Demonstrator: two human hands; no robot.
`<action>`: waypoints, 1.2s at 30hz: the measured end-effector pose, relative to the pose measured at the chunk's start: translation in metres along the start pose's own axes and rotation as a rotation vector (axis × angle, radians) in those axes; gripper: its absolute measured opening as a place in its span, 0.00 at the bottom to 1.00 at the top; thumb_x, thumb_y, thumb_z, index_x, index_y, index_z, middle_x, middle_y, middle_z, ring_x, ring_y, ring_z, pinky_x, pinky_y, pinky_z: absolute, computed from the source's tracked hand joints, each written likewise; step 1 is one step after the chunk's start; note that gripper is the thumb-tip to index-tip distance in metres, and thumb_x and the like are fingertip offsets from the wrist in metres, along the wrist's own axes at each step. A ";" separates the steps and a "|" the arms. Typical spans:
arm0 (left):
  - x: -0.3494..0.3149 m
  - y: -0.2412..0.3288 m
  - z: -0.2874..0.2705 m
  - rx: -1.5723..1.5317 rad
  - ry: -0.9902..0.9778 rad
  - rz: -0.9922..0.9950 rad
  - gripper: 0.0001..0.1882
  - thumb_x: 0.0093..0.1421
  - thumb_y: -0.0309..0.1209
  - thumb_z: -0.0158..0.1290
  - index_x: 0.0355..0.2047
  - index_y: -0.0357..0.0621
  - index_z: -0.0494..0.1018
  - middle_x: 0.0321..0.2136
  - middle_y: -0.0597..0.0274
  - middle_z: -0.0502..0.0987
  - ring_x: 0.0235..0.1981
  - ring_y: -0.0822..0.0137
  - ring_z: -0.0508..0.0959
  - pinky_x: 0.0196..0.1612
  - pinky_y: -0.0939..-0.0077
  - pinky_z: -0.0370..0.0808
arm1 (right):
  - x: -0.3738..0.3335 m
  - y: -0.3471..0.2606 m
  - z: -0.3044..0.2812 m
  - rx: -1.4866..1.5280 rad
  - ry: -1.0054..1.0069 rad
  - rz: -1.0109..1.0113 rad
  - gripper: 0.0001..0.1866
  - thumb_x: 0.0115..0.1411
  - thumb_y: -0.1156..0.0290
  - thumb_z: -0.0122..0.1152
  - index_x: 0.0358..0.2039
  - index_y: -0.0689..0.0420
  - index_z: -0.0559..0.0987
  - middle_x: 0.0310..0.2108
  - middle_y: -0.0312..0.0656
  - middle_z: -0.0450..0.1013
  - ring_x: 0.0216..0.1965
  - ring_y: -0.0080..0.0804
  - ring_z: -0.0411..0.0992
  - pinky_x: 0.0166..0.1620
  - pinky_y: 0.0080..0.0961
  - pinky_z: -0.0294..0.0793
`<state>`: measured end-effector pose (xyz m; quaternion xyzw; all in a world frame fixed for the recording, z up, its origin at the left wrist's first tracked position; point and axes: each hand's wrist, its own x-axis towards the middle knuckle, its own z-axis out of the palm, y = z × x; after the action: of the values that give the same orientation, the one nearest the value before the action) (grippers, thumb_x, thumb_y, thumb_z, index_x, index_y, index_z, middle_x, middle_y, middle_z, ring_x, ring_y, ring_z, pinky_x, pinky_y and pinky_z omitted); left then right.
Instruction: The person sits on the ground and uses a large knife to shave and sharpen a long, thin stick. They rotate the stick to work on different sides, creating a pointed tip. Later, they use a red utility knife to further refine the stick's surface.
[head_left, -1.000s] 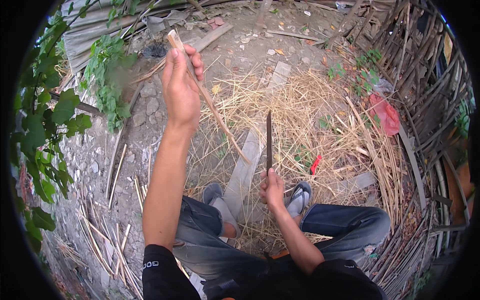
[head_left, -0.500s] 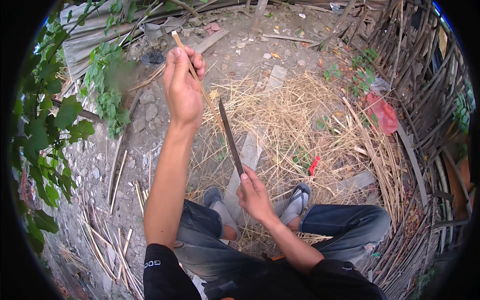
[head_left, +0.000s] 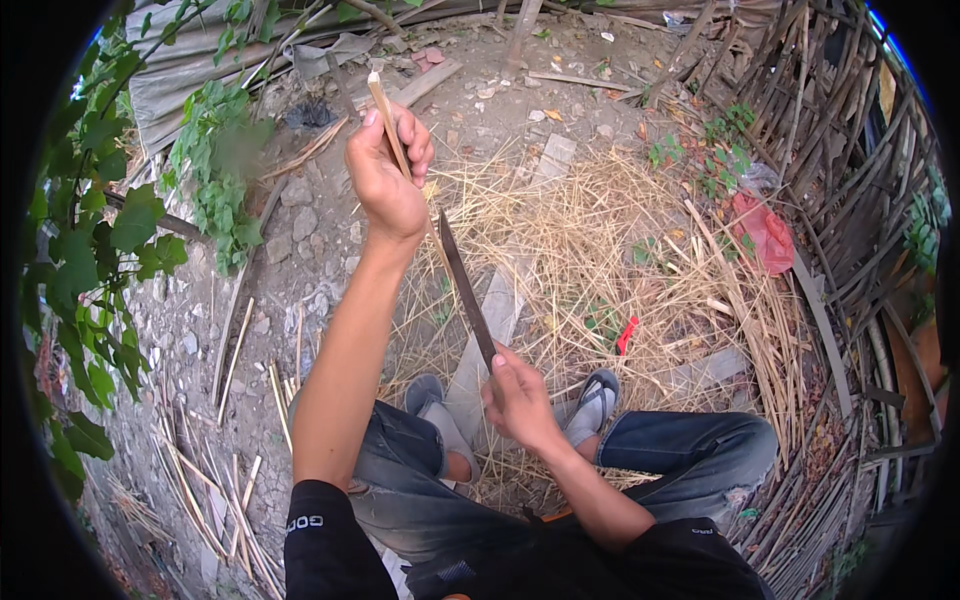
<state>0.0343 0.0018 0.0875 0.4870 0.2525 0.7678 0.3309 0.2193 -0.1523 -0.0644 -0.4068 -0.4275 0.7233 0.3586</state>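
Observation:
Held out ahead of me, my left hand [head_left: 388, 170] is closed around a thin pale strip of split wood or bamboo [head_left: 386, 112]. Its upper end pokes out above my fingers, and the lower part slants down toward the blade. My right hand [head_left: 519, 400] grips a long, narrow dark knife [head_left: 466, 287] low in front of my body, its pointed tip up and leaning left. The knife's handle is hidden inside my fist. Blade and strip lie close together near the tip; whether they touch I cannot tell.
Pale shavings [head_left: 590, 230] litter the ground ahead, over a flat board [head_left: 502, 300]. A red object [head_left: 627, 335] lies among them, and a red plastic bag [head_left: 763, 232] is farther right. Cut strips [head_left: 245, 500] lie at the left. A stick fence [head_left: 800, 120] borders the right; leafy vines [head_left: 95, 270] hang left.
My left hand has come slightly right and nearer, turning with the strip. My right hand and the knife have moved a little down and to the right.

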 end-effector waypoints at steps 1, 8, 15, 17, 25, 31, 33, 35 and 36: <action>0.002 -0.003 0.001 -0.029 0.027 0.009 0.23 0.68 0.52 0.36 0.24 0.47 0.61 0.18 0.68 0.60 0.18 0.75 0.58 0.21 0.80 0.53 | 0.003 0.003 -0.002 -0.024 0.024 -0.001 0.26 0.75 0.55 0.42 0.69 0.50 0.63 0.20 0.33 0.65 0.14 0.17 0.61 0.18 0.16 0.60; 0.013 -0.031 0.019 -0.153 0.148 0.080 0.28 0.67 0.56 0.37 0.20 0.47 0.60 0.15 0.72 0.57 0.16 0.79 0.54 0.19 0.80 0.48 | 0.041 -0.112 -0.025 -0.205 0.128 -0.182 0.25 0.75 0.60 0.43 0.70 0.46 0.61 0.25 0.31 0.68 0.13 0.14 0.59 0.14 0.14 0.56; 0.031 -0.051 0.023 -0.163 0.212 0.146 0.30 0.65 0.59 0.37 0.21 0.47 0.61 0.16 0.71 0.57 0.16 0.77 0.55 0.19 0.81 0.48 | -0.003 -0.206 0.004 0.253 0.209 -1.256 0.29 0.76 0.56 0.33 0.74 0.43 0.47 0.23 0.34 0.64 0.12 0.15 0.55 0.16 0.18 0.59; 0.034 -0.054 0.016 -0.138 0.258 0.147 0.32 0.64 0.61 0.35 0.20 0.46 0.61 0.15 0.70 0.57 0.15 0.75 0.55 0.17 0.80 0.48 | 0.009 -0.120 0.016 0.468 0.267 -1.339 0.30 0.76 0.56 0.34 0.74 0.44 0.46 0.22 0.35 0.64 0.12 0.19 0.55 0.17 0.20 0.61; 0.032 -0.046 0.005 -0.102 0.264 0.203 0.31 0.66 0.62 0.35 0.22 0.47 0.63 0.18 0.70 0.61 0.17 0.78 0.58 0.19 0.82 0.50 | 0.031 -0.124 -0.007 0.054 0.269 -0.384 0.27 0.75 0.54 0.44 0.70 0.47 0.62 0.23 0.30 0.65 0.15 0.12 0.58 0.17 0.14 0.58; 0.030 -0.045 0.005 -0.147 0.263 0.225 0.32 0.66 0.62 0.35 0.22 0.47 0.63 0.18 0.70 0.61 0.17 0.77 0.58 0.19 0.82 0.50 | 0.006 -0.159 0.018 0.329 0.320 -1.271 0.33 0.75 0.56 0.41 0.74 0.45 0.44 0.24 0.36 0.68 0.16 0.15 0.60 0.16 0.18 0.61; 0.031 -0.053 0.018 -0.168 0.241 0.198 0.33 0.65 0.63 0.35 0.22 0.46 0.63 0.18 0.69 0.62 0.17 0.77 0.58 0.19 0.82 0.50 | 0.020 -0.044 -0.008 0.065 0.321 -1.107 0.30 0.74 0.58 0.42 0.74 0.43 0.50 0.24 0.35 0.67 0.18 0.17 0.62 0.20 0.19 0.65; 0.033 -0.055 0.019 -0.119 0.266 0.163 0.35 0.63 0.65 0.35 0.22 0.44 0.64 0.17 0.67 0.61 0.16 0.76 0.58 0.18 0.81 0.50 | 0.032 0.038 -0.039 -0.076 0.116 0.022 0.24 0.73 0.63 0.48 0.68 0.44 0.66 0.26 0.33 0.66 0.18 0.17 0.64 0.22 0.17 0.66; 0.034 -0.053 0.014 -0.146 0.256 0.186 0.34 0.64 0.64 0.35 0.22 0.44 0.64 0.18 0.68 0.62 0.16 0.76 0.58 0.18 0.82 0.50 | 0.029 0.023 -0.027 -0.024 0.146 0.061 0.24 0.73 0.63 0.48 0.69 0.43 0.65 0.27 0.33 0.67 0.18 0.17 0.63 0.21 0.17 0.66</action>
<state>0.0508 0.0630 0.0753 0.3813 0.1901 0.8672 0.2579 0.2277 -0.1269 -0.1018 -0.4755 -0.3961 0.6972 0.3618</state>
